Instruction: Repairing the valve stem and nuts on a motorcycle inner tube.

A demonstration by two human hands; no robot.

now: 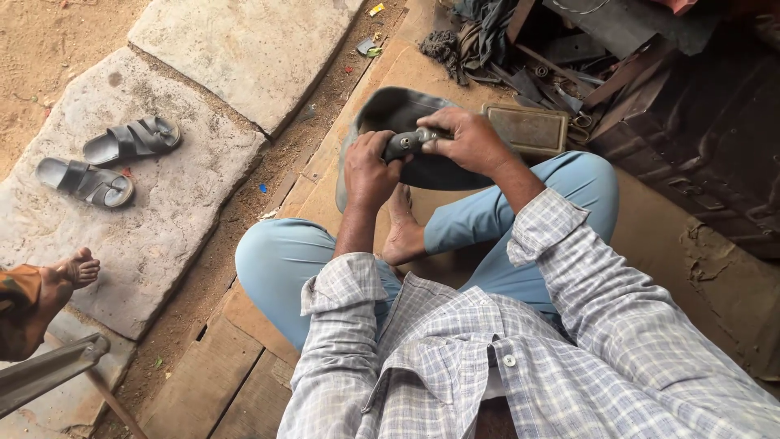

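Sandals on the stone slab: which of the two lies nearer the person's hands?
The upper sandal, farther from the camera; its partner lies lower left, closer to the bare foot at the frame's edge.

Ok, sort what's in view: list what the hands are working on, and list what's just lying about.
In hand:
left hand
right hand
black rubber tube, both hands gripping a fold of it

Lying about:
pair of sandals on the stone slab
flat metal tin
rags
scrap metal pile
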